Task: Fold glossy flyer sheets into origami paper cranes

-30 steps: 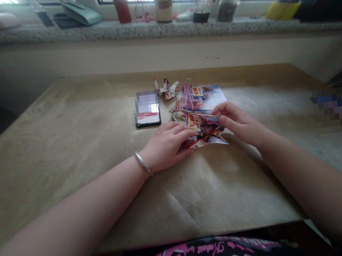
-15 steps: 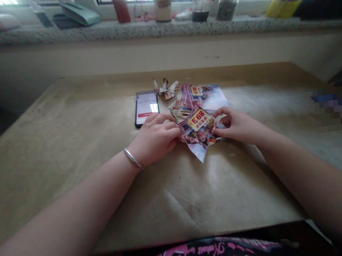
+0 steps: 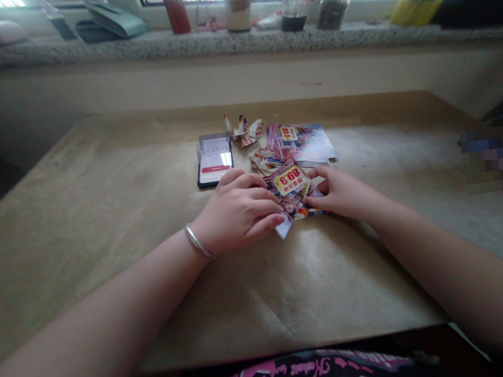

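A folded piece of colourful printed paper (image 3: 291, 190) with a yellow price label lies on the tan table (image 3: 94, 198). My left hand (image 3: 236, 212), with a silver bracelet on the wrist, presses its fingers down on the paper's left side. My right hand (image 3: 343, 191) pinches the paper's right edge with curled fingers. Just behind lie a stack of printed flyers (image 3: 305, 140) and a small folded paper figure (image 3: 246, 132).
A phone (image 3: 214, 161) with a lit screen lies left of the flyers. A stone windowsill (image 3: 212, 43) behind the table holds a red jar, a tall bottle, cups and a green case. A blurred blue object (image 3: 500, 160) sits at the right.
The paper was turned and folded down smaller between my hands. My left hand slid over its left side and now presses it flat; my right hand shifted lower along the right edge.
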